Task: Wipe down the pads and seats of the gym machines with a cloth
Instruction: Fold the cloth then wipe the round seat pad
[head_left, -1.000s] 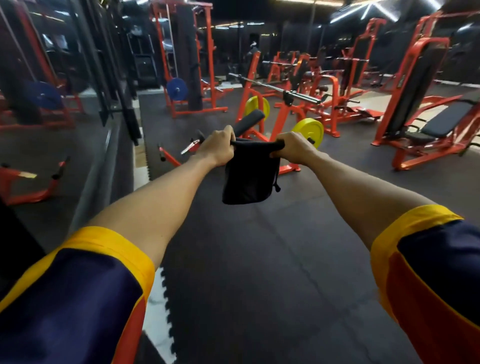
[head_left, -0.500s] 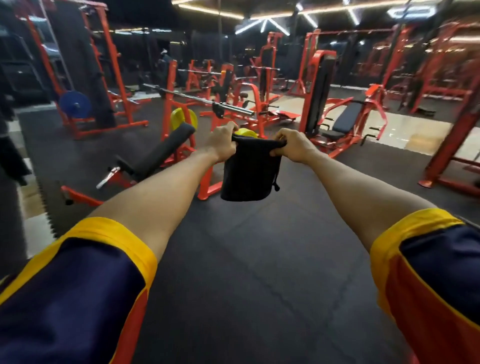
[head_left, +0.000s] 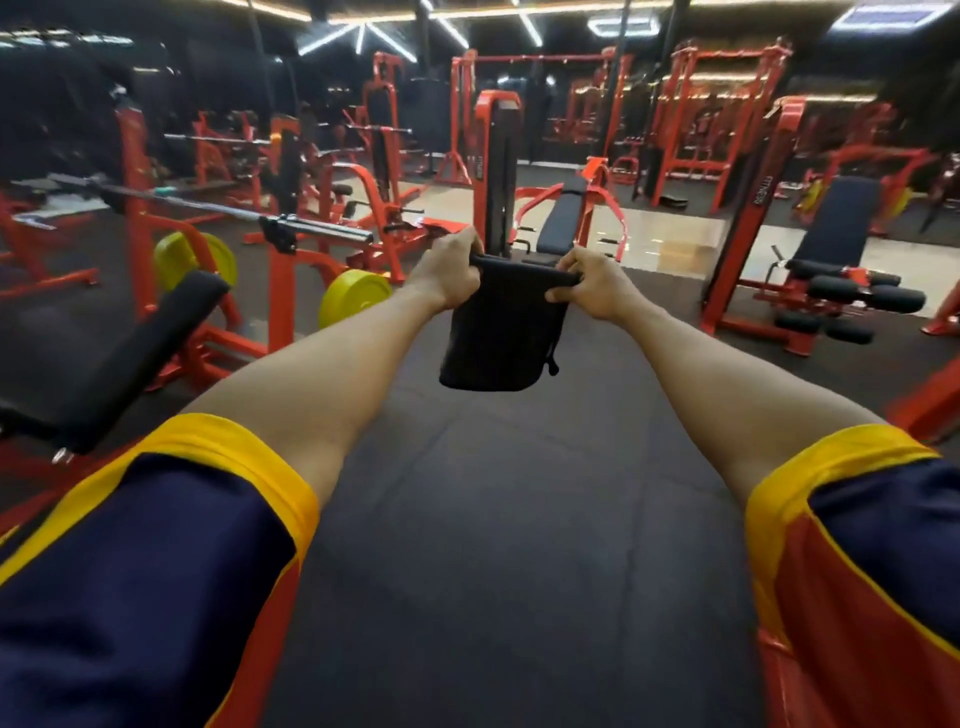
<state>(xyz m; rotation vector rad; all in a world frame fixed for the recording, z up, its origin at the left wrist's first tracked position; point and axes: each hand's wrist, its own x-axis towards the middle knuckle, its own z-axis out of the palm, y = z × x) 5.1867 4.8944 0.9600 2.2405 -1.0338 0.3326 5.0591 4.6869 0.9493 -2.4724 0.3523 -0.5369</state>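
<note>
Gym floor lined with red machines (head_left: 493, 171): the left hand (head_left: 447, 273) and right hand (head_left: 592, 286) each pinch a top corner of the black cloth (head_left: 501, 332), which hangs in mid-air, well apart from the nearest bench pad (head_left: 150, 338), so wiping here apparently has not yet begun.

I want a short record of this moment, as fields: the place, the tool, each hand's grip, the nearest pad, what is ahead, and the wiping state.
place: gym, red machines on a dark floor mat
tool: black cloth, hanging in the air, touching no machine
grip left: left hand grips the top edge
grip right: right hand pinches the top edge
nearest pad: tilted bench pad, at the left
ahead: seated machine, behind the cloth
wiping: cloth on no pad now
</note>
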